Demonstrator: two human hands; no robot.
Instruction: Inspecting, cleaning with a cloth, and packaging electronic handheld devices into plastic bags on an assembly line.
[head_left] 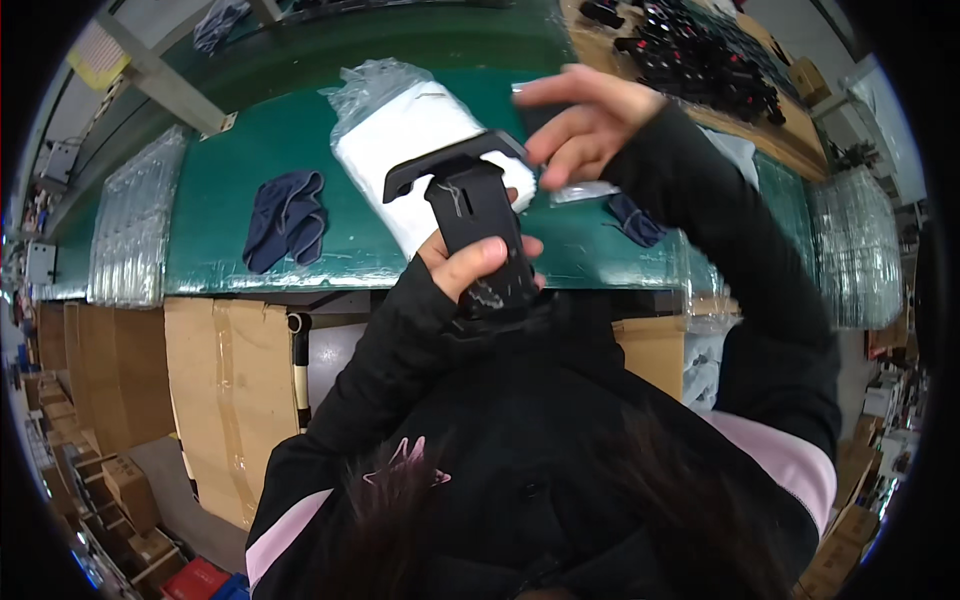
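Observation:
My left hand (462, 266) is wrapped round a black plastic holder (482, 222), its thumb lying across the front. The holder looks like a phone mount, with a slotted body and a wide curved jaw at its far end. Bits of clear film or shiny marks show on its surface. My right hand (590, 125) is raised just right of the jaw, slightly blurred, with its fingers apart and nothing visible in them. Beyond the holder, a white sheet stack in a clear plastic bag (390, 145) lies on the green table (225, 215).
A dark blue cloth (287, 222) lies to the left, another cloth (637, 221) to the right. Clear plastic trays (136, 220) are stacked at the left, more trays (857, 245) at the right. Many black parts (690, 55) cover the far right board. Cardboard (225, 400) stands below the table edge.

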